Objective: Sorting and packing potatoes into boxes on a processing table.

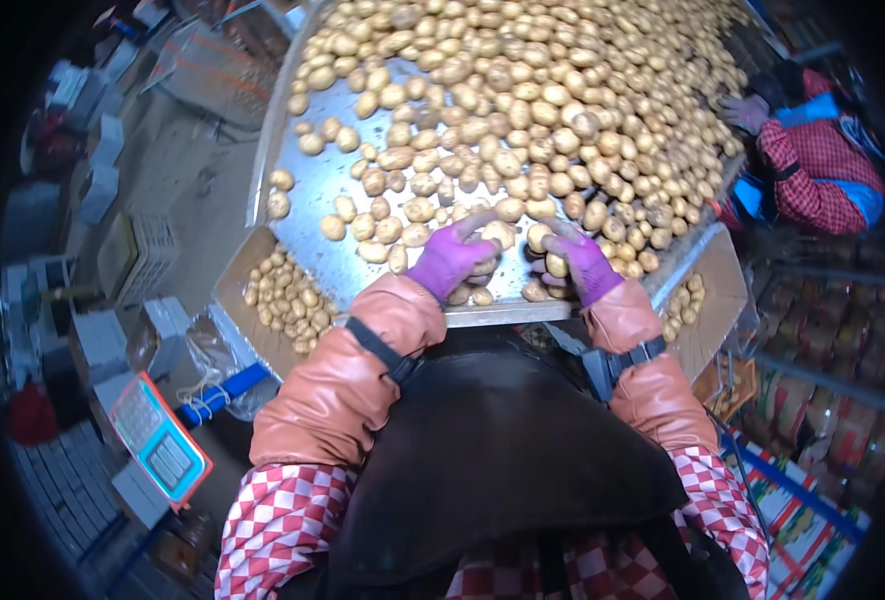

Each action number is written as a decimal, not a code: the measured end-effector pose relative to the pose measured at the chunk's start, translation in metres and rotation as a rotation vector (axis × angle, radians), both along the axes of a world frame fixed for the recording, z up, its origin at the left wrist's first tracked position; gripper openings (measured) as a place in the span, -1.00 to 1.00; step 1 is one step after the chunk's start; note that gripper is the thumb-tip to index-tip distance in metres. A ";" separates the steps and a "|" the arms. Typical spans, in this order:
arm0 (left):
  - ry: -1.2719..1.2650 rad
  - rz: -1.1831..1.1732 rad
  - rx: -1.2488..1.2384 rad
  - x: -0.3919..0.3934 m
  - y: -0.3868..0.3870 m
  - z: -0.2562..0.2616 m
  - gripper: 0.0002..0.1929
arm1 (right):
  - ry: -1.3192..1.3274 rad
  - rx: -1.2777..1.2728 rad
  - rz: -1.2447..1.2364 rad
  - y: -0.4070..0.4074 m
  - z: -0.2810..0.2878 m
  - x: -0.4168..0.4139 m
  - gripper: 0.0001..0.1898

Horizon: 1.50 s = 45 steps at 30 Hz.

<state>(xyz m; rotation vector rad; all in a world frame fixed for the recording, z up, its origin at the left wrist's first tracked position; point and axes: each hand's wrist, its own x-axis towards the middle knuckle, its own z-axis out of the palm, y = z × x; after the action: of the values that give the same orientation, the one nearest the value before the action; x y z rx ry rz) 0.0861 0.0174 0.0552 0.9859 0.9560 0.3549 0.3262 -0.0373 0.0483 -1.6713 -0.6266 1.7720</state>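
Both my hands wear purple gloves and work at the near edge of a metal sorting table (pixel 315 184) heaped with potatoes (pixel 555 94). In my left hand (pixel 453 255) is a pale potato (pixel 499 235), held between thumb and fingers, with another partly hidden under the palm. My right hand (pixel 579 259) has its fingers around a potato (pixel 539 238), and a second potato (pixel 556 265) sits against its thumb side. The two hands face each other a short gap apart. Several small potatoes (pixel 481 296) lie below them along the table's lip.
Cardboard boxes with potatoes flank the table at left (pixel 240 262) and right (pixel 724 281). A scale display (pixel 163 442) stands at lower left beside a blue post (pixel 225 394). At the far right a co-worker (pixel 825 161) reaches a gloved hand (pixel 746 114) to the heap. Stacked cartons (pixel 795 517) stand lower right.
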 end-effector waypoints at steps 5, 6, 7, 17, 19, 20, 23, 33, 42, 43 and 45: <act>-0.214 0.268 -0.197 -0.089 -0.048 0.006 -0.41 | 0.614 -0.055 0.127 0.003 0.022 -0.106 -0.44; -0.197 0.350 -0.175 -0.113 -0.059 0.004 -0.41 | 0.623 -0.064 0.199 0.006 0.025 -0.134 -0.39; -0.144 0.439 -0.198 -0.143 -0.071 0.001 -0.42 | 0.733 -0.115 0.234 0.009 0.027 -0.160 -0.33; 0.837 0.303 0.887 -0.228 -0.059 -0.057 -0.30 | 0.387 -0.117 0.501 -0.004 -0.001 -0.197 -0.30; 1.034 0.062 1.164 -0.193 -0.013 -0.067 -0.24 | 0.319 -0.168 0.368 -0.014 -0.009 -0.166 -0.38; 1.105 -0.019 1.234 -0.180 0.011 -0.072 -0.23 | 0.333 -0.105 0.343 -0.020 -0.011 -0.150 -0.40; 1.099 -0.217 0.910 -0.159 0.069 -0.091 -0.25 | 0.266 -0.099 0.174 -0.038 -0.006 -0.111 -0.44; 0.979 0.361 1.029 -0.210 0.056 -0.085 -0.38 | 0.277 -0.022 -0.167 -0.075 0.001 -0.026 -0.36; 0.880 -0.084 0.892 -0.056 0.087 -0.066 -0.59 | 0.281 0.040 -0.110 -0.052 0.004 -0.017 -0.40; 0.994 -0.216 0.827 -0.035 0.101 -0.070 -0.67 | 0.266 0.010 -0.097 -0.048 0.005 -0.016 -0.40; 1.103 -0.253 0.821 -0.009 0.112 -0.079 -0.70 | 0.287 0.069 -0.024 -0.041 0.008 -0.010 -0.41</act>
<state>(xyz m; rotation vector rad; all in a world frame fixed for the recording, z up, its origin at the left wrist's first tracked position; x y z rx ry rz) 0.0772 0.1296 -0.0243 2.1370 1.6913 -0.0770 0.3164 -0.0784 0.0562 -1.3394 -0.5293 1.9037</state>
